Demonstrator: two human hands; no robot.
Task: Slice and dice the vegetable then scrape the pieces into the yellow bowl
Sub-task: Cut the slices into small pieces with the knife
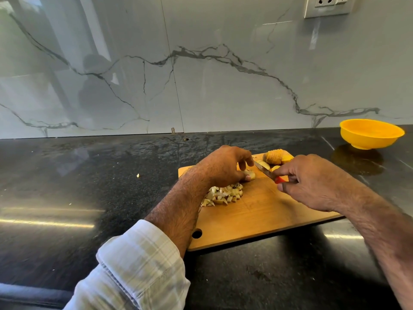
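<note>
A wooden cutting board (pixel 257 215) lies on the black counter. My left hand (pixel 223 166) pinches a pale potato slice (pixel 250 174) against the board. My right hand (pixel 312 182) grips a small knife (pixel 264 170) by its red handle, blade pointing up-left toward the slice. A pile of diced pieces (pixel 225 195) sits under my left wrist. A sliced potato chunk (pixel 274 157) and loose slices lie at the board's far edge. The yellow bowl (pixel 371 134) stands apart at the far right, with nothing visible inside.
A stray potato bit (pixel 138 175) lies on the black counter (pixel 89 175) left of the board. A marble backsplash wall (pixel 201 74) rises behind, with a socket plate (pixel 328 6) at top right. The board has a hanging hole (pixel 197 233) near its front-left corner.
</note>
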